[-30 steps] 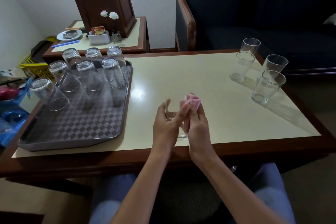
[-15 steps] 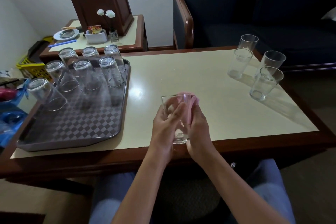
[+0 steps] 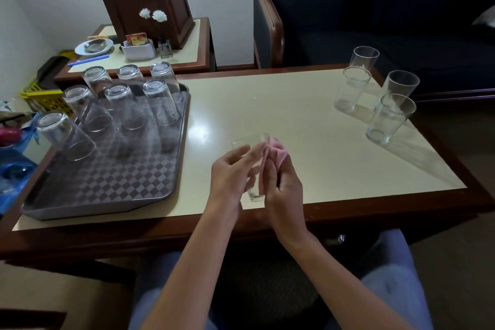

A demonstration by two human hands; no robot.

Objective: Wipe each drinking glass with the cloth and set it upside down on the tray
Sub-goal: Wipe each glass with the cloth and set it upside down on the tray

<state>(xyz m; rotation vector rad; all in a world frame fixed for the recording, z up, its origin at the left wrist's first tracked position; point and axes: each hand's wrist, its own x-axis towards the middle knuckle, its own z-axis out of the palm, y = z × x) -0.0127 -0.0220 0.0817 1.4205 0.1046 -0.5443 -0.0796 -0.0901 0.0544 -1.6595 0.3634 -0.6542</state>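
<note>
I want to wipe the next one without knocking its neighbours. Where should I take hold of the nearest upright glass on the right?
Probably round the wall of the nearest upright glass, about mid-height, coming from the near side: it stands mouth up, and another glass stands close behind it.

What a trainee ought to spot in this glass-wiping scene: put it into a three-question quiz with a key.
1. How many clear drinking glasses stand upside down on the grey chequered tray?
2. True or false: the right hand holds a pink cloth against the clear glass that the left hand grips.
3. Where do the four upright clear glasses stand? A: on the tray. B: at the far right of the cream-topped wooden table. C: on the person's lap.
Key: 1: seven. 2: true. 3: B.
</note>
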